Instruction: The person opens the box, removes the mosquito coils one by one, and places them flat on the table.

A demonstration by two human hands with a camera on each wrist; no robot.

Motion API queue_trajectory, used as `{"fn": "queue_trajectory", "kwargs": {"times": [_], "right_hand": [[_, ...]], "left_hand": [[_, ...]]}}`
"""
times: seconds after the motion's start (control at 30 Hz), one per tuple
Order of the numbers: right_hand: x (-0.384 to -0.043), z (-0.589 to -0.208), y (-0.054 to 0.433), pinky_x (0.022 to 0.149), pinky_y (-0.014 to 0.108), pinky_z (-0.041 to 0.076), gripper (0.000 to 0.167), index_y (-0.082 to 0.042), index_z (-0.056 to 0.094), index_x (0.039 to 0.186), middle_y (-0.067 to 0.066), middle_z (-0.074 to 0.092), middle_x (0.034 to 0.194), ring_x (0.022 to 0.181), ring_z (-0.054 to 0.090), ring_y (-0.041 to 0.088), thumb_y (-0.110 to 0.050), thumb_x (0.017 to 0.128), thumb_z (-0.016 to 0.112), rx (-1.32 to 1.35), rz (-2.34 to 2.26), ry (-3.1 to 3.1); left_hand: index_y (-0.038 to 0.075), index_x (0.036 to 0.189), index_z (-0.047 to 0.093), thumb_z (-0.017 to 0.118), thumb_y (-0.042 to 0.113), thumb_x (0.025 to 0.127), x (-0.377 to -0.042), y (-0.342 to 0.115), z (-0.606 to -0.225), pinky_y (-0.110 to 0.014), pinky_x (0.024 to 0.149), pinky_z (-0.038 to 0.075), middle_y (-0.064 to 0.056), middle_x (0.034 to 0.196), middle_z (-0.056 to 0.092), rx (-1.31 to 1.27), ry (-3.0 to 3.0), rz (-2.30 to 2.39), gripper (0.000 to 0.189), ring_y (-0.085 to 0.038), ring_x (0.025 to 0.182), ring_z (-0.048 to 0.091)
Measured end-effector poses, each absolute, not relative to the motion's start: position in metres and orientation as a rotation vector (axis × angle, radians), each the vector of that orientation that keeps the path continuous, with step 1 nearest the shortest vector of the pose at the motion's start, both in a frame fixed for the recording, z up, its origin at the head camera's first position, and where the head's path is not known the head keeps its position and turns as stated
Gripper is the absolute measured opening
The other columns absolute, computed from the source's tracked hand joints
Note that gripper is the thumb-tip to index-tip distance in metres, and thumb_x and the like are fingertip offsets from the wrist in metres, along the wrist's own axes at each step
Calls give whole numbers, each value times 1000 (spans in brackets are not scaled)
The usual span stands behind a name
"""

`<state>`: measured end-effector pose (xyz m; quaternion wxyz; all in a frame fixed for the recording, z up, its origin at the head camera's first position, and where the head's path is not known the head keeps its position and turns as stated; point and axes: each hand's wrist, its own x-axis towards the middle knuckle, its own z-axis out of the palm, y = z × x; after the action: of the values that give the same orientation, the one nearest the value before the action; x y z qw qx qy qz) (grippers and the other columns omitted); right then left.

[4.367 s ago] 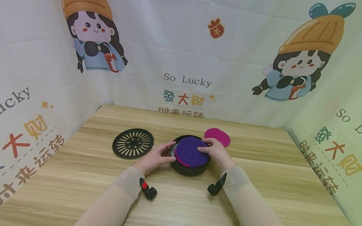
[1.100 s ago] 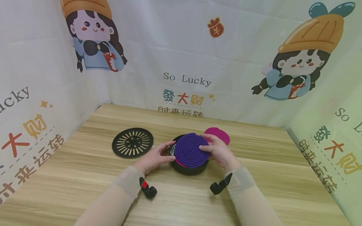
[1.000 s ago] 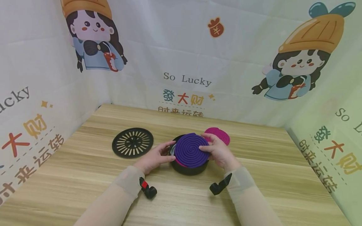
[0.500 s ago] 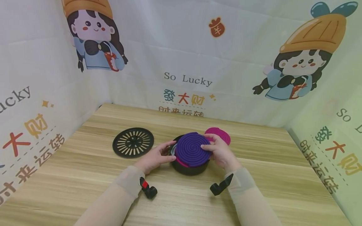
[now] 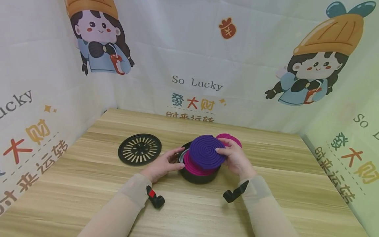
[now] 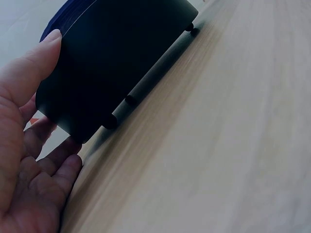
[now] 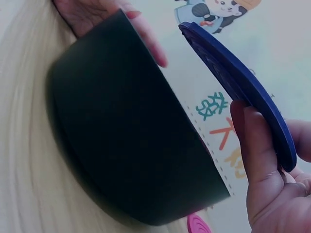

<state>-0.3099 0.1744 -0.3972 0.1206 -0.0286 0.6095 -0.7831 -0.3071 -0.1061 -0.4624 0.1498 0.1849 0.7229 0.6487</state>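
Note:
My right hand (image 5: 237, 159) pinches the right edge of a flat purple mosquito coil (image 5: 206, 153). In the right wrist view the coil (image 7: 243, 73) is tilted and stands apart from the rim of a round black tin (image 7: 121, 126). That tin (image 5: 198, 178) rests on the table, with a pink mosquito coil (image 5: 190, 164) partly showing inside, under the purple one. My left hand (image 5: 161, 166) holds the tin's left side; the left wrist view has its thumb (image 6: 48, 46) at the rim and its fingers low by the base.
Left of the tin lies a round black slotted lid (image 5: 139, 162). Another pink mosquito coil (image 5: 229, 136) lies on the table behind my right hand, partly covered. Printed cloth (image 5: 142, 92) hangs round the wooden table (image 5: 189, 210) at the back and sides.
The purple coil has risen off the tin and shifted right and back with my right hand, uncovering more of the pink coil inside. My left hand has stayed on the tin.

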Motion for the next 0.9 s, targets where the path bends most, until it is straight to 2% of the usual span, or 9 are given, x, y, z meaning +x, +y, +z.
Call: {"fn": "queue_trajectory", "kwargs": {"times": [0.23, 0.43, 0.73, 0.9], "right_hand": [[-315, -394, 191, 64, 25, 57, 35, -8, 46, 123, -1, 67, 96, 74, 68, 10, 10, 92, 50, -67, -2344, 1722], [-317, -393, 208, 63, 27, 58, 40, -5, 43, 130, 0, 65, 101, 74, 69, 12, 10, 93, 49, -22, -2383, 1697], [-318, -394, 236, 52, 17, 52, 33, -13, 41, 119, 1, 66, 89, 63, 67, 9, 8, 95, 50, 150, -2469, 1668], [-318, -396, 249, 56, 19, 54, 33, -16, 39, 117, 0, 65, 90, 66, 67, 9, 7, 95, 50, 254, -2537, 1613]], "left_hand": [[14, 149, 36, 75, 17, 85, -307, -106, -461, -41, 108, 34, -10, 155, 29, 530, 2087, 1859, 75, -28, 139, 32], [17, 149, 37, 76, 21, 84, -305, -107, -462, -41, 108, 35, -10, 153, 33, 515, 2079, 1860, 76, -28, 139, 32], [17, 148, 37, 76, 21, 84, -305, -107, -462, -42, 108, 34, -12, 152, 35, 522, 2072, 1872, 75, -28, 139, 31], [18, 148, 38, 76, 20, 84, -305, -106, -462, -42, 109, 34, -10, 151, 36, 507, 2081, 1870, 75, -27, 139, 32]]}}
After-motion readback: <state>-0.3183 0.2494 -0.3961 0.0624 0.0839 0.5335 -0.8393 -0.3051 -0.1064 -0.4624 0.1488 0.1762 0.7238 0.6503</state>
